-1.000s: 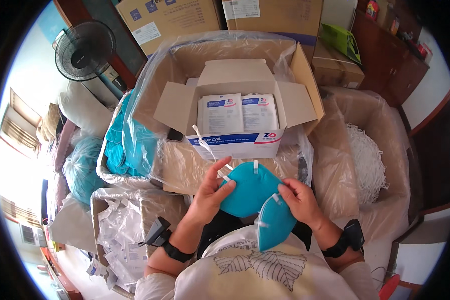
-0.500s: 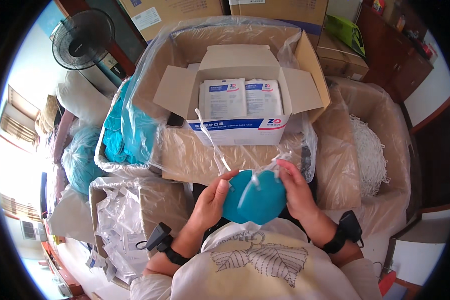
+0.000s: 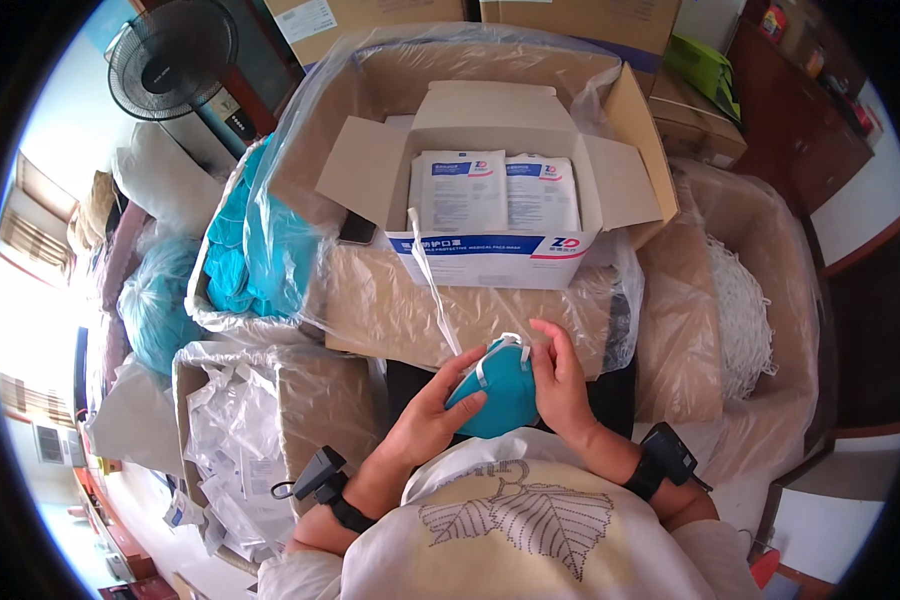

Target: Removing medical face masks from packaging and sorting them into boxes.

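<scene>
A teal face mask (image 3: 505, 398) is in front of my chest, its white strap lying along the upper edge. My left hand (image 3: 432, 412) grips its left side, thumb across the front. At its upper right edge my right hand (image 3: 562, 385) pinches it, with one finger raised off it. Long white straps (image 3: 432, 280) stick up from behind my left fingers, crossing in front of the carton (image 3: 490, 272). That open white and blue carton holds flat sealed packets (image 3: 460, 195) standing in rows.
The carton rests on a large plastic-lined box (image 3: 400, 318). To its left are a bin of teal masks (image 3: 235, 270) and a box of clear-white wrappers (image 3: 235, 450). A lined box of white straps (image 3: 740, 320) stands right. A fan (image 3: 170, 75) is at far left.
The mask, seen as two overlapping teal shapes before, now shows as one shape. My right hand has moved slightly left, closer to my left hand; my left thumb now lies over the mask.
</scene>
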Motion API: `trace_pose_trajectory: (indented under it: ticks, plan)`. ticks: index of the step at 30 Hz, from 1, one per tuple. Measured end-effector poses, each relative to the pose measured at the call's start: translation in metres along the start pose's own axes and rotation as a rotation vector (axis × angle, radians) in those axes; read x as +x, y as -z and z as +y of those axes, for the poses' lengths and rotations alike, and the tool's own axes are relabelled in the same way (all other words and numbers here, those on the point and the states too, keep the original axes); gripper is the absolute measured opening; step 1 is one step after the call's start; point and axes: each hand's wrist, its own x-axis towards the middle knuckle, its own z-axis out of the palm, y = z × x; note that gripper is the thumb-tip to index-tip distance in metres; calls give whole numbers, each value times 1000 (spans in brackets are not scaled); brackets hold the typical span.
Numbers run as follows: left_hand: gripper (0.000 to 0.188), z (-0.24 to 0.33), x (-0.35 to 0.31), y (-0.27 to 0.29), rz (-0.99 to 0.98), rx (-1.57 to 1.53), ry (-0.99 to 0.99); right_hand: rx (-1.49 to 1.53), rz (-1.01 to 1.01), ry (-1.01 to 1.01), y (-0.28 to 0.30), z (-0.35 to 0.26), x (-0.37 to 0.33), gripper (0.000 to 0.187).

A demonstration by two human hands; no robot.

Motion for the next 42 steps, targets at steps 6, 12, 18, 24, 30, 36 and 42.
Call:
trace_pose_trajectory:
  ticks: [6,12,18,24,30,36,42]
  plan:
    - [49,-11,2,5,-13,20,-9,-29,-42,45,-1,-4,3,27]
    - [51,21,4,10,-52,777,90,-92,-54,74,8,11,10,34]
    - [64,59,10,30,-296,1090,-193,-323,-593,593,14,-55,35,70]
    - [38,109,11,20,-497,1243,-31,-128,-681,618,-3,-62,41,75]
    - [30,134,-4,8,-528,1413,148,-115,-937,626,-23,-57,34,29]
    - [36,132,-3,18,55,1461,-254,-64,-633,326,-29,-53,29,17]
    - [22,84,30,10,116,1403,-571,-6,-392,369,-37,-41,21,17]
